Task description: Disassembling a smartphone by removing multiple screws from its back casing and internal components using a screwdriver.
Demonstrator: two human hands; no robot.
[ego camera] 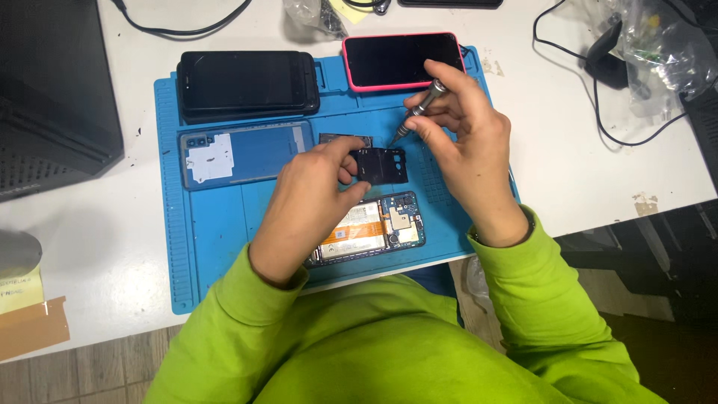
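Observation:
My left hand [310,202] pinches a thin black inner cover plate [383,165], lifted just above an opened phone [378,230] whose battery and circuit board show. My right hand [464,142] grips a small metal screwdriver [419,112] with its tip pointing down-left, close to the plate's upper edge. Both hands work over a blue repair mat [217,224]. My green sleeves fill the lower part of the view.
On the mat lie a blue phone back cover [239,153], a black phone [247,82] and a pink-cased phone [396,60]. A dark box [52,90] stands at the left. Cables and plastic bags [658,52] sit at the right; tape [30,325] marks the left table edge.

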